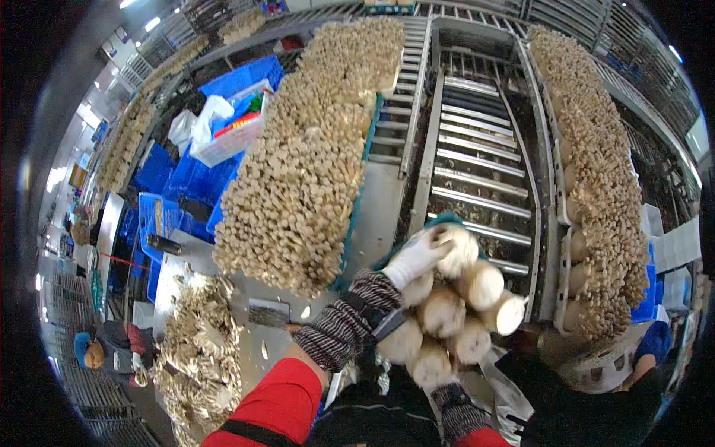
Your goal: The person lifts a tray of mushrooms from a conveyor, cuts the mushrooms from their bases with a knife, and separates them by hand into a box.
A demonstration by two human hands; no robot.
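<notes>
Mushrooms (290,201) and a scraper (269,312) lie left of the cylinders (441,313), rollers (480,183) beyond. The left hand (419,258) curls over one, grip unclear; they hide the right hand, state unclear.

This looks like the work hall of a mushroom farm or packing plant. Dense rows of small tan mushrooms (298,171) stand beside a metal roller conveyor (484,185), with another long row (599,171) along its right side. Loose trimmings (197,343) are heaped by a metal counter (380,208), near stacked blue crates (246,74). Tall metal racks (71,372), bright ceiling lights (153,24) and a capped co-worker (115,350) also suggest an industrial site.
</notes>
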